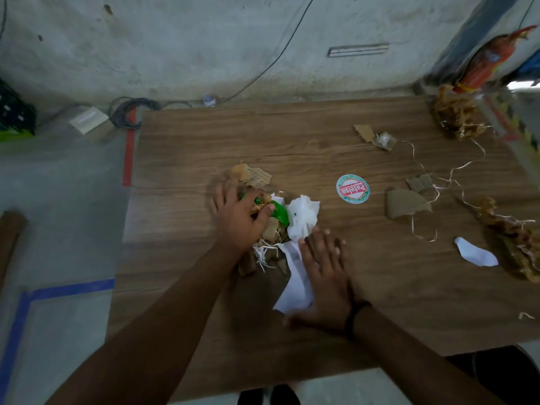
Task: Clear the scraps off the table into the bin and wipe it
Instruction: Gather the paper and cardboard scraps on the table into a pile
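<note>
A heap of scraps [276,226] lies mid-table: a green wrapper, crumpled white tissue [302,217], cardboard bits and pale strands. My left hand [236,217] lies on the heap's left side, fingers curled over the green wrapper and straw. My right hand [324,270] presses flat, fingers straight, on a white paper slip [295,285] at the heap's right. More scraps sit to the right: a round printed lid [352,189], torn cardboard pieces [404,203], a white paper scrap [476,255], loose string [455,171] and brown straw clumps [514,244]. No bin is in view.
The wooden table [204,135] stands against a concrete wall. Its left edge drops to a grey floor with red and blue tape lines. A cable coil [128,112] and a small box lie on the floor at back left. An orange bag [491,59] hangs at the far right corner.
</note>
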